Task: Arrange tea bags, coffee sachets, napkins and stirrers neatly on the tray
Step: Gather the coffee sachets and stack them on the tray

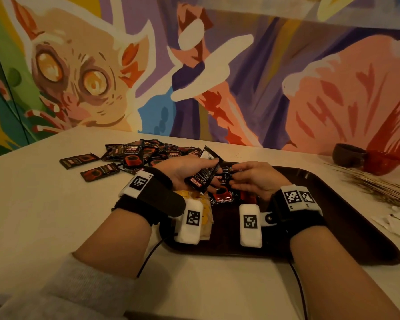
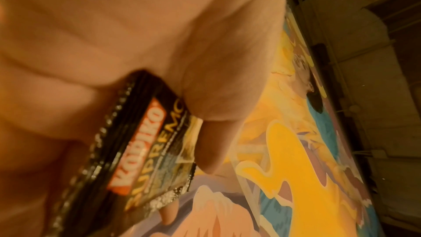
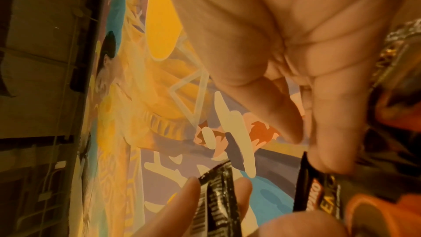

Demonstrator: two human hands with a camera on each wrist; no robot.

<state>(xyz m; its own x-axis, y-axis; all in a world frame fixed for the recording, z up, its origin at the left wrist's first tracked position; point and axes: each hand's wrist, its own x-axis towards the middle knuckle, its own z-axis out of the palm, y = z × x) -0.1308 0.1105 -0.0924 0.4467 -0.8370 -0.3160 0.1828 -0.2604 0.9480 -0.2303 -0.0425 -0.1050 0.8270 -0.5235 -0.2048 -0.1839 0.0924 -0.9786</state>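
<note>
Left hand point(image 1: 183, 174) grasps a stack of black foil coffee sachets point(image 1: 204, 175) above the dark brown plastic tray point(image 1: 346, 204); right hand point(image 1: 255, 179) pinches another black sachet point(image 3: 316, 192).

Colourful wall mural point(image 1: 194, 65), pale table point(image 1: 44, 215)

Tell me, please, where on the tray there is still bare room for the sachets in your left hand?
The tray lies bare across its right half, between the right hand and the right rim. The left part is crowded: coffee sachets and yellow packets lie beneath both hands.
</note>
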